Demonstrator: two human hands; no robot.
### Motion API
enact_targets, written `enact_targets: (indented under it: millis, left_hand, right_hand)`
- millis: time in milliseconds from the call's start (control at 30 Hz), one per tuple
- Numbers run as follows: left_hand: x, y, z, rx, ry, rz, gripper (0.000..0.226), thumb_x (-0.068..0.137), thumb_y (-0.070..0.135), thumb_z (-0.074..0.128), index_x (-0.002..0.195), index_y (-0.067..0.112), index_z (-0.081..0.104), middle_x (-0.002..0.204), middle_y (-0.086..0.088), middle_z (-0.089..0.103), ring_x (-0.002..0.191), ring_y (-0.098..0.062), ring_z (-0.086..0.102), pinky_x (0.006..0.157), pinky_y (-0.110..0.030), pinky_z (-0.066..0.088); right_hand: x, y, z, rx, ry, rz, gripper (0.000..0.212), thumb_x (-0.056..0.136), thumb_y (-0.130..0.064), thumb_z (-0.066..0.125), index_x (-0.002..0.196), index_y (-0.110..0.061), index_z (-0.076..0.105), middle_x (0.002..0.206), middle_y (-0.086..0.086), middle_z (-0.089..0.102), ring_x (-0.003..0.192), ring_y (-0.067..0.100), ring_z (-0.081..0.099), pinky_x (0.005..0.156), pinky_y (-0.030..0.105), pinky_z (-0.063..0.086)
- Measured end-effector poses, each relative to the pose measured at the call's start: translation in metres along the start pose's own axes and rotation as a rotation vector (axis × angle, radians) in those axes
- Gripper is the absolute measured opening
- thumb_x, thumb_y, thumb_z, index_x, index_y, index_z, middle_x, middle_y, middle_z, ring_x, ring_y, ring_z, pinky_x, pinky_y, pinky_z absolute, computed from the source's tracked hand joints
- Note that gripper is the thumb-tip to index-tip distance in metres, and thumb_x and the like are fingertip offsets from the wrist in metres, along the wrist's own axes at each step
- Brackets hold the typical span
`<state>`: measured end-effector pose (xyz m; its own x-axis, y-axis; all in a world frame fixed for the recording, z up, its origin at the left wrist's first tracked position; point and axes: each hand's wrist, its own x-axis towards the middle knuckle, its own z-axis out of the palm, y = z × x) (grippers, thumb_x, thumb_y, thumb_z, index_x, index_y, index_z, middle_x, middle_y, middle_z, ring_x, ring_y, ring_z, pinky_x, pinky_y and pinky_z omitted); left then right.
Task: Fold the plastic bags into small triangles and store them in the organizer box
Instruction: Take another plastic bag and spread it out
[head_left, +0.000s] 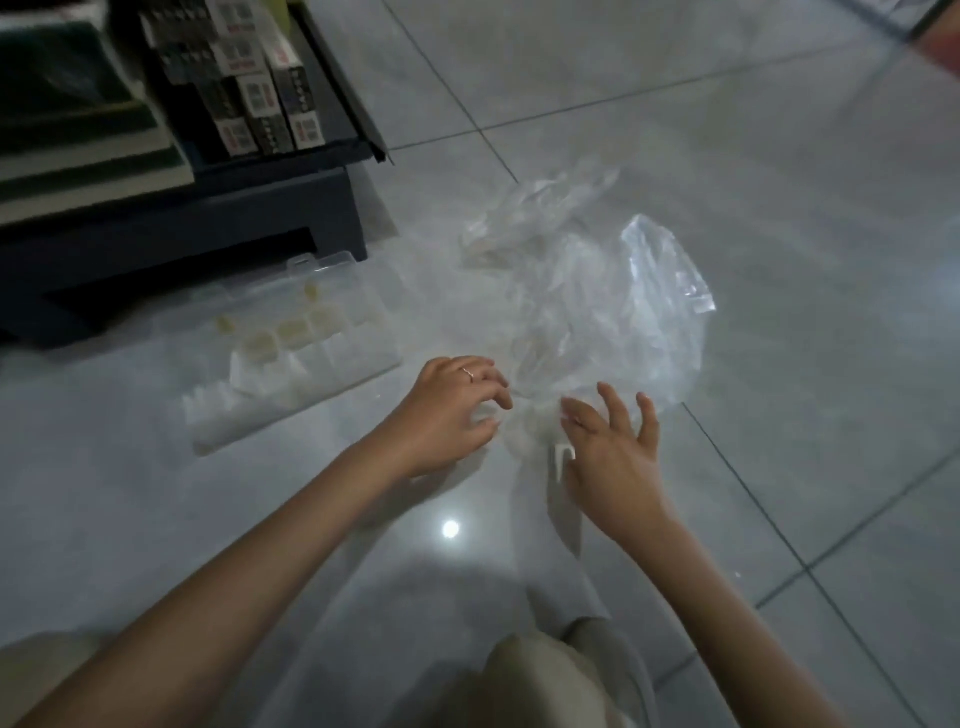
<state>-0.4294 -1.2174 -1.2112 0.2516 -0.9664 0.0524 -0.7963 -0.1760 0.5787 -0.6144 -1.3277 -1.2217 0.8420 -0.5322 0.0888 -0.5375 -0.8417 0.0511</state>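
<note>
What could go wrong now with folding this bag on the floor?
The bag is puffed and crumpled, so trapped air may spoil a flat fold under the right hand. The glossy floor may let it slip from the left hand. The open box lies close to the left forearm and might be knocked.

Clear bags (613, 312) lie crumpled on the floor (727, 156). Left of them, a clear box (363, 356) lies open, some compartments filled.

Blur smeared the plastic bag (623, 312) beyond the fingertips, its folds untraceable. Curled fingers (493, 389) of the left hand (447, 410) hid their grip. Left of them, the organizer box (208, 441) held contents too hazy to identify.
</note>
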Motion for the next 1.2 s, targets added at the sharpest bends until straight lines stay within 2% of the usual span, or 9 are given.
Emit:
enact_targets:
  millis: [100,200,300,467,633,733,833,1067,1200]
  left_hand:
    - [-0.006,0.005,0.003,-0.072,0.044,-0.042,0.035,0.08,0.031,0.056,0.111,0.019,0.067,0.126,0.004,0.059,0.128,-0.015,0.045,0.102,-0.027,0.022]
    - [-0.025,0.014,0.002,-0.274,0.129,-0.067,0.052,0.085,0.021,0.07,0.132,0.027,0.049,0.137,0.004,0.043,0.125,-0.005,0.042,0.104,-0.021,0.032]
    - [-0.047,0.024,0.003,-0.535,0.177,-0.141,0.078,0.082,0.018,0.075,0.135,0.048,0.026,0.143,0.016,0.026,0.127,0.012,0.035,0.101,-0.009,0.035]
    - [-0.05,0.023,0.005,-0.761,0.335,-0.206,0.044,0.077,0.029,0.068,0.117,0.028,0.048,0.119,0.0,0.052,0.102,0.014,0.055,0.088,-0.008,0.042]
    - [-0.067,0.028,-0.015,-0.967,0.451,-0.341,0.015,0.089,0.009,0.066,0.1,0.018,0.064,0.102,0.007,0.066,0.091,0.004,0.064,0.078,-0.012,0.048]
    - [-0.074,0.028,-0.019,-1.16,0.447,-0.461,0.014,0.096,0.011,0.054,0.101,0.013,0.068,0.098,-0.003,0.071,0.092,-0.015,0.069,0.076,-0.028,0.056]
    - [-0.074,0.027,-0.021,-1.341,0.463,-0.514,0.034,0.097,0.006,0.049,0.079,0.02,0.074,0.089,-0.001,0.074,0.084,-0.015,0.07,0.075,-0.03,0.058]
    - [-0.079,0.025,-0.031,-1.483,0.424,-0.444,0.027,0.094,-0.01,0.038,0.086,0.011,0.053,0.103,-0.002,0.072,0.092,-0.015,0.069,0.074,-0.026,0.058]
    - [-0.08,0.023,-0.034,-1.491,0.459,-0.415,0.032,0.091,-0.017,0.038,0.095,0.011,0.053,0.104,-0.003,0.071,0.098,-0.017,0.069,0.076,-0.027,0.057]
  right_hand:
    - [0.003,0.003,-0.021,0.21,0.179,0.016,0.041,0.076,-0.015,0.047,0.11,-0.008,0.068,0.12,0.002,0.064,0.113,0.023,0.05,0.097,0.036,0.028]
    - [0.0,-0.016,-0.041,0.435,0.356,-0.121,0.042,0.08,-0.006,0.044,0.116,-0.002,0.065,0.125,0.008,0.061,0.114,0.024,0.05,0.099,0.032,0.034]
    - [-0.007,-0.041,-0.042,0.475,0.271,-0.358,0.046,0.081,-0.007,0.045,0.124,0.0,0.058,0.137,0.009,0.051,0.125,0.027,0.045,0.109,0.037,0.034]
    - [-0.012,-0.064,-0.041,0.599,0.14,-0.58,0.051,0.081,-0.007,0.045,0.131,-0.006,0.053,0.142,0.007,0.043,0.133,0.024,0.041,0.114,0.037,0.032]
    - [-0.018,-0.075,-0.03,0.938,0.411,-0.163,0.032,0.08,-0.012,0.053,0.111,-0.018,0.046,0.133,0.003,0.042,0.129,0.018,0.042,0.106,0.035,0.038]
    - [-0.021,-0.077,-0.026,1.208,0.25,0.114,0.055,0.082,-0.027,0.061,0.131,-0.025,0.034,0.139,-0.006,0.031,0.133,0.003,0.035,0.108,0.019,0.034]
    - [-0.023,-0.072,-0.023,1.406,0.044,0.269,0.07,0.087,-0.034,0.059,0.146,-0.022,0.024,0.143,-0.016,0.028,0.126,-0.02,0.03,0.097,0.003,0.032]
    - [-0.018,-0.068,-0.032,1.307,0.035,0.163,0.035,0.089,-0.014,0.068,0.119,-0.026,0.056,0.117,-0.012,0.06,0.109,-0.003,0.056,0.091,0.01,0.041]
    - [-0.012,-0.07,-0.036,1.313,0.01,0.133,0.037,0.085,-0.01,0.07,0.114,-0.029,0.056,0.103,0.002,0.067,0.095,0.016,0.065,0.085,0.028,0.052]
